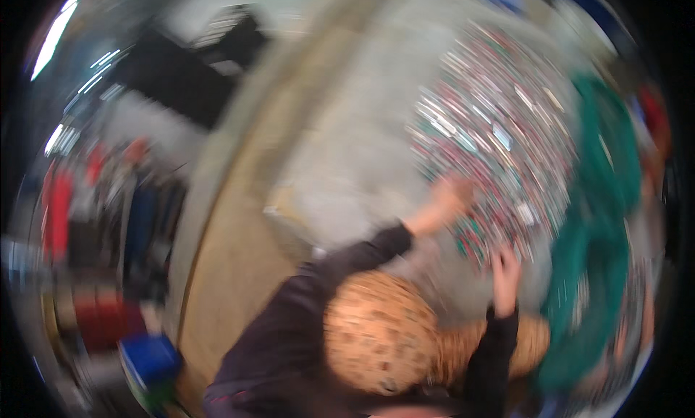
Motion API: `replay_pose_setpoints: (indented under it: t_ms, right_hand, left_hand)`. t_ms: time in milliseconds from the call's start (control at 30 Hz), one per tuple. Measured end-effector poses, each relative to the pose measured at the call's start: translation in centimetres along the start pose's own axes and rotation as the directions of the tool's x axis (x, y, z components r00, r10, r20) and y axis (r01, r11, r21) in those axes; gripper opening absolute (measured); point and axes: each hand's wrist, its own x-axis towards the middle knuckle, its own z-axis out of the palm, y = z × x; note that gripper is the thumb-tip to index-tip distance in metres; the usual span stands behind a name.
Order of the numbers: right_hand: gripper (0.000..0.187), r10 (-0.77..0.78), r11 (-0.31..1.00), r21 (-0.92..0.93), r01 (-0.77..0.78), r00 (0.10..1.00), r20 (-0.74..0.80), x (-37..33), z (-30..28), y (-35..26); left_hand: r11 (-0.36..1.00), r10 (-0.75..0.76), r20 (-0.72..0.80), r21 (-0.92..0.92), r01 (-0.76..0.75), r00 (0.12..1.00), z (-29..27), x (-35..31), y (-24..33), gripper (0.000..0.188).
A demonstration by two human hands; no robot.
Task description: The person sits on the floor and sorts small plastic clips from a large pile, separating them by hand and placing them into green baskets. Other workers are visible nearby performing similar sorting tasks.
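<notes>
The big pile of small red, green and white bits (499, 128) lies on the pale grey top (355, 143). The left hand (454, 195) is at its left edge, and the right hand (505, 267) is at its near edge. It is too blurry to tell if either hand is spread, pressed together or pinching a bit. The step seems to be handling bits there; the next move likely needs careful fingertips. A green cloth or net (590, 273) lies to the right.
</notes>
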Motion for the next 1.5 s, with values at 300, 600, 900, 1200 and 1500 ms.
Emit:
replay_pose_setpoints:
  t_ms: [300,600,900,1200,1500]
  right_hand:
    - [0.023,-0.029,0.966,-0.24,-0.092,0.889,-0.458,-2.2,-23.2,2.0]
    - [0.05,-0.363,0.757,-0.607,-0.242,0.617,-0.698,-0.1,-30.7,4.5]
    - [0.047,0.209,0.883,-0.413,-0.221,0.975,-0.075,11.5,-4.5,15.9]
    - [0.027,0.208,0.683,-0.633,-0.366,0.927,-0.311,12.6,4.7,18.1]
    - [0.028,0.247,0.91,0.342,-0.235,0.969,0.008,10.3,-0.3,10.9]
  left_hand:
    - [0.988,0.119,0.524,-0.148,-0.048,0.843,11.8,13.5,4.4,0.023]
    - [0.699,0.709,0.227,-0.103,-0.707,0.668,18.8,25.3,8.1,0.025]
    - [0.692,0.301,0.734,0.271,-0.669,0.609,13.6,7.1,-16.3,0.038]
    - [0.911,-0.119,0.502,0.397,-0.106,0.856,10.4,3.3,-14.9,0.009]
    - [0.664,-0.436,0.281,-0.54,0.516,0.855,1.8,3.6,-7.0,0.027]
